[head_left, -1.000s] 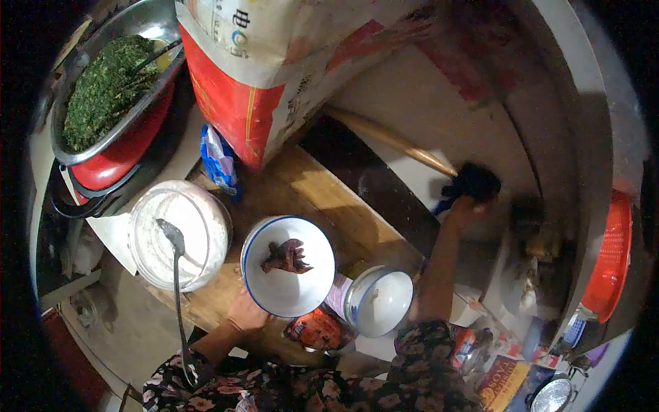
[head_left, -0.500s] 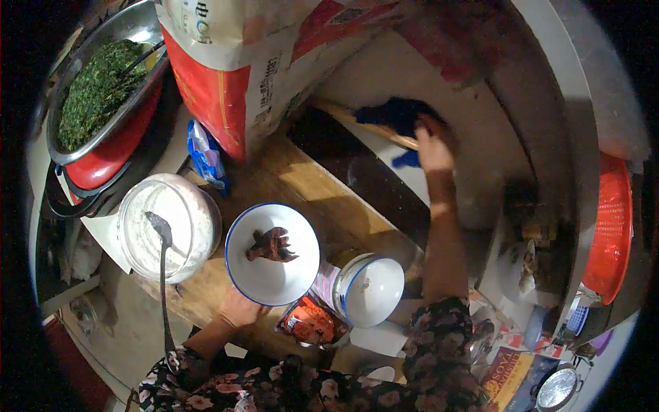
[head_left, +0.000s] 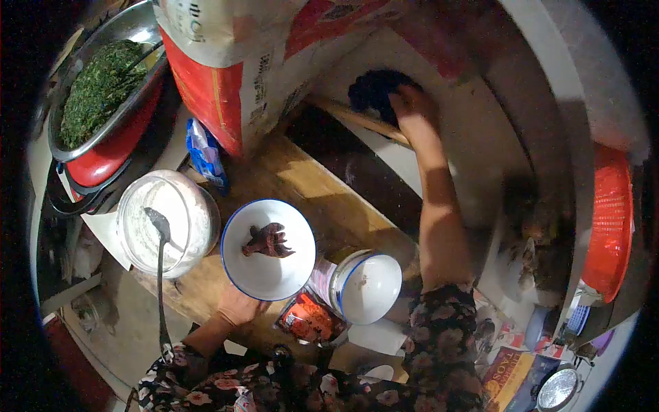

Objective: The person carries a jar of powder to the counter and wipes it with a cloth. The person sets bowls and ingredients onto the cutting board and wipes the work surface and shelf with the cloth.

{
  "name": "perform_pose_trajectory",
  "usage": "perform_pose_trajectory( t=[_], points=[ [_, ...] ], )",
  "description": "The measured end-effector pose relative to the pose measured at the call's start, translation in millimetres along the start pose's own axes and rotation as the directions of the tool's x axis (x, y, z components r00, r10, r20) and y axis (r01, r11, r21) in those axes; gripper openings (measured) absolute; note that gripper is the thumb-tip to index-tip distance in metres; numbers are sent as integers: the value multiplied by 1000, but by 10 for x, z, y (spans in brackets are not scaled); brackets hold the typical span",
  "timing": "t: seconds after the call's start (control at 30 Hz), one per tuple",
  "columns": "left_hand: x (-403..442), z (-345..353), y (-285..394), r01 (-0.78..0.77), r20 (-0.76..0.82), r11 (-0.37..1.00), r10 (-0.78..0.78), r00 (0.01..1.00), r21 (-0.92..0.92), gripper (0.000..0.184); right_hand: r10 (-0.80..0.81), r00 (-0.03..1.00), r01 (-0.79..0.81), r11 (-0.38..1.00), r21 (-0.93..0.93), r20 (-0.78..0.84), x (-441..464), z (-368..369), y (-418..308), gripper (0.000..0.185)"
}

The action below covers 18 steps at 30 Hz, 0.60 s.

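My left hand is at the underside of a white bowl with a blue rim; its fingers are mostly hidden beneath it. Dark reddish-brown pieces lie inside the bowl. Farther up and to the right, my right hand is closed on a dark blue cloth, which rests on the pale surface above a wooden stick. Beside the left bowl stands a tub of white powder with a metal spoon. A second white bowl sits tilted at the right.
A large red and white sack stands at the back. Green chopped filling fills a metal bowl at the upper left. A blue packet, a red packet and a red basket are also around.
My right hand has moved up and to the left with the blue cloth, past the wooden stick. My left hand stays at the bowl, while the whole view has shifted slightly.
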State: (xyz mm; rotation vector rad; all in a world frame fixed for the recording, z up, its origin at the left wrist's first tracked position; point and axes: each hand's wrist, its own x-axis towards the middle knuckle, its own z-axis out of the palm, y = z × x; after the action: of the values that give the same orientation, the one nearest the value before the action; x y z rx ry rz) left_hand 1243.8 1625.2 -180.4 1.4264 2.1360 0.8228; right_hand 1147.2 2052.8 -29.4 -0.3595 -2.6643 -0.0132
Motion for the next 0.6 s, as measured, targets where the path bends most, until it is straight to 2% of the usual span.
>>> perform_pose_trajectory(
  t=[0.07, 0.13, 0.2, 0.23, 0.27, 0.3, 0.4, 0.47, 0.5, 0.53, 0.57, 0.6],
  points=[
    [27, -84, 72, 0, -50, 999, -2, 999, -40, 33, 212, 977, -213, 976, 52, 19, -177, -219, 13, 29],
    [0, -9, 14, -21, -45, 1000, 21, 999, -4, 33, 179, 976, -126, 926, -356, 120, -424, -438, 361, 29],
    [-25, 26, -13, -33, -36, 999, 34, 999, 28, 33, 282, 947, -319, 803, -503, -151, -978, -520, 993, 29],
    [-23, 28, -17, -31, -45, 999, 32, 998, 8, 33, 392, 848, -492, 833, -254, -358, -1272, -566, 1129, 29],
    [-14, 26, -25, -29, -56, 1000, 28, 998, -10, 34, 519, 686, -585, 810, 38, -510, -1495, -567, 1193, 29],
    [-12, 31, -35, -27, -54, 1000, 27, 998, -13, 34, 520, 688, -586, 810, 35, -507, -1637, -485, 1201, 29],
    [-57, 56, -41, -24, -73, 998, 20, 997, -51, 34, 627, 711, -695, 695, -183, -318, -2083, -162, 1102, 29],
    [-34, 44, -47, 87, 47, 967, -78, 996, -240, 35, 699, 686, -719, 613, -326, -199, -2269, 88, 1089, 29],
    [-10, 31, -51, 92, 49, 968, -83, 995, -235, 35, 653, 749, -660, 718, -221, -115, -2272, 265, 1145, 30],
    [12, 17, -46, 16, -4, 996, -17, 1000, -86, 35, 591, 805, -592, 799, -107, -39, -2236, 433, 1235, 31],
    [4, 19, -35, -59, -40, 996, 61, 997, 63, 36, 654, 746, -662, 749, -31, -128, -1967, 438, 826, 29],
    [-32, 88, -56, -61, -33, 996, 63, 997, 62, 36, 694, 720, -671, 691, 268, 14, -1594, 393, 442, 30]
  ],
)
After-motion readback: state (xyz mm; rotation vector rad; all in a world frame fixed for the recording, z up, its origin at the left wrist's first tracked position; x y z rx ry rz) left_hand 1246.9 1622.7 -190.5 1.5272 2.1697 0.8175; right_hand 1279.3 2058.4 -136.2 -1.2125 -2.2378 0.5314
